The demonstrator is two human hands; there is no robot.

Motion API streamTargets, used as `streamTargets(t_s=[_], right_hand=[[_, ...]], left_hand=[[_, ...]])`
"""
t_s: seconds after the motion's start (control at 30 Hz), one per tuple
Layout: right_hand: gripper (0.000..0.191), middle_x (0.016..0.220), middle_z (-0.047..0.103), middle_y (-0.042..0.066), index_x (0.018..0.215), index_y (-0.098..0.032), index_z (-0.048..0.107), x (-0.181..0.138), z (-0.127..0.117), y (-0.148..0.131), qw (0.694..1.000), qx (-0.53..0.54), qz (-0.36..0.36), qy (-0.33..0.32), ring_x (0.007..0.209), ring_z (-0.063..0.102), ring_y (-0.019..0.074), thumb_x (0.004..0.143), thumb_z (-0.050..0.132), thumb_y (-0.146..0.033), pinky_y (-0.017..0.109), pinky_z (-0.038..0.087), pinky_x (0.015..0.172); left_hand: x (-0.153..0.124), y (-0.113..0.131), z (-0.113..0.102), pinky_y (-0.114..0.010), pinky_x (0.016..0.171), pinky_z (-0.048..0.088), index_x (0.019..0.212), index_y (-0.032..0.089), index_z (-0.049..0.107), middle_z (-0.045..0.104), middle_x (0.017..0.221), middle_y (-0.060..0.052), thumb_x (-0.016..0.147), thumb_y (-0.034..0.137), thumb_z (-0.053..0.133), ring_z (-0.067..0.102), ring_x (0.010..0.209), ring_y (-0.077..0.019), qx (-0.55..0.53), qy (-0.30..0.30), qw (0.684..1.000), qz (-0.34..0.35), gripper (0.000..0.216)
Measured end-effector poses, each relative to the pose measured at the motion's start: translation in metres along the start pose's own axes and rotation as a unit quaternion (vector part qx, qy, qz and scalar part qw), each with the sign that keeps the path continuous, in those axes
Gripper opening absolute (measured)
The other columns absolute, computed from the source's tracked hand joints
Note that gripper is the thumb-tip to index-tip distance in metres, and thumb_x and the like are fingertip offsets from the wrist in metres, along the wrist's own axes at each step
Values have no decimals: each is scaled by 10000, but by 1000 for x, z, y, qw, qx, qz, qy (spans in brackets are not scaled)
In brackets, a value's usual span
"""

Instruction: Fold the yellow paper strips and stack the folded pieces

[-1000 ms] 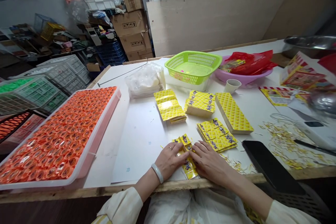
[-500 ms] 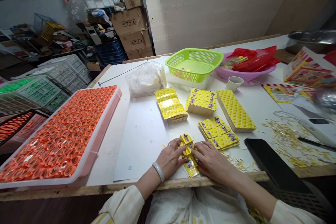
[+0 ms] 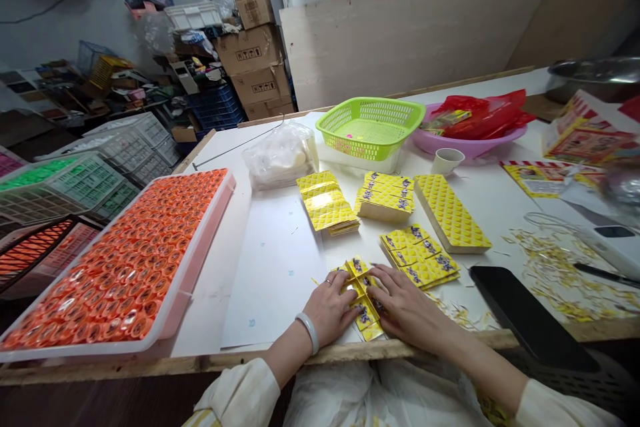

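While hands [image 3: 330, 305] touch it, yellow card [image 3: 367, 310] folds stand higher.

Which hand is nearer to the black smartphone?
Right. The right hand is at the yellow printed cards, left of the black smartphone; the left hand is farther left, across the cards.

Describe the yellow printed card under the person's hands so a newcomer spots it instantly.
Find the white tabletop and its near wooden edge. Just beyond, between the person's left hand and right hand, lies a creased yellow card with dark printed figures. Unlike the stacked yellow cards nearby, it has both hands on it.
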State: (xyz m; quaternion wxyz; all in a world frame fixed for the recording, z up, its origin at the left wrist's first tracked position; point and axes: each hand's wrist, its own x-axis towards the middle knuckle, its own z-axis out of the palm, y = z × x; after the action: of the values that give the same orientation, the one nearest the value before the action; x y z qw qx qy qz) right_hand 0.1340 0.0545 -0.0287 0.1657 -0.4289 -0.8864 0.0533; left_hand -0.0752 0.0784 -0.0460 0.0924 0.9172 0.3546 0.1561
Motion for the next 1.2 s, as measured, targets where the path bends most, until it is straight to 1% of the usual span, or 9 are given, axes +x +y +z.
streamTargets(t_s=[0.1, 0.27, 0.5, 0.83, 0.93, 1.0, 1.1, 1.13, 1.2], right_hand=[[352, 1415, 395, 137, 1032, -172, 584, 8, -1, 6, 999, 21, -38, -12, 1348, 262, 297, 686, 556, -115, 516, 273, 1078], [337, 1244, 550, 96, 1070, -188, 581, 18, -3, 17, 988, 118, -66, -75, 1217, 452, 191, 750, 511, -108, 420, 313, 1087], [294, 1270, 543, 93, 1074, -188, 569, 13, 1, 13, 986, 137, -74, -53, 1225, 445, 192, 812, 464, -106, 434, 306, 1091], [399, 1211, 554, 98, 1121, -186, 549, 10, 14, 5, 981, 192, -30, 1, 1185, 466, 204, 748, 483, -62, 399, 359, 1042], [324, 1165, 585, 94, 1044, -192, 582, 11, 10, 7, 983, 184, -19, 21, 1121, 515, 214, 739, 524, -102, 385, 405, 993], [242, 1145, 595, 93, 976, -199, 594, 10, 7, 9, 984, 174, -5, 41, 1096, 534, 217, 748, 541, -136, 381, 427, 967], [153, 1140, 594, 98, 907, -202, 581, 10, 4, 11, 983, 163, 25, 76, 1107, 538, 222, 768, 535, -158, 383, 450, 936], [141, 1134, 596, 100, 896, -204, 573, 10, 2, 11, 982, 160, 35, 89, 1120, 532, 228, 770, 532, -157, 391, 455, 930], [144, 1146, 590, 104, 901, -208, 562, 13, -2, 8, 980, 155, 51, 112, 1153, 512, 241, 775, 521, -153, 421, 450, 935]], left_hand=[[4, 3, 3, -457, 925, 484, 878, 194, 616, 518, 1168, -102, 865, 324, 544, 479, 1128, -256, 19, 11, 1000, 1, 149], [9, 8, 5, -408, 888, 515, 929, 191, 611, 552, 1113, -98, 899, 263, 487, 521, 1079, -232, 44, 12, 999, 5, 147], [10, 11, 9, -417, 984, 460, 1085, 143, 560, 519, 1211, -141, 882, 152, 457, 467, 1186, -262, 64, -6, 997, 34, 228], [12, 19, 6, -443, 934, 486, 1045, 165, 566, 534, 1182, -137, 833, 128, 492, 491, 1138, -267, 51, -12, 999, 13, 228], [9, 17, 5, -452, 965, 456, 1033, 187, 585, 512, 1209, -127, 843, 134, 480, 486, 1149, -257, -9, 10, 1000, -18, 223], [5, 14, 3, -494, 1033, 375, 1115, 204, 562, 417, 1327, -133, 839, 168, 502, 388, 1260, -282, -70, 57, 994, -59, 285], [1, 12, -3, -495, 1068, 312, 1311, 232, 405, 245, 1449, -142, 834, 317, 562, 267, 1348, -304, -211, 134, 955, -162, 510], [0, 12, -5, -473, 1035, 356, 1355, 231, 336, 275, 1429, -157, 829, 392, 568, 340, 1311, -300, -280, 133, 929, -204, 597], [-1, 14, -9, -422, 881, 470, 1395, 206, 222, 474, 1257, -180, 784, 543, 578, 566, 1082, -272, -435, 71, 854, -275, 783]])
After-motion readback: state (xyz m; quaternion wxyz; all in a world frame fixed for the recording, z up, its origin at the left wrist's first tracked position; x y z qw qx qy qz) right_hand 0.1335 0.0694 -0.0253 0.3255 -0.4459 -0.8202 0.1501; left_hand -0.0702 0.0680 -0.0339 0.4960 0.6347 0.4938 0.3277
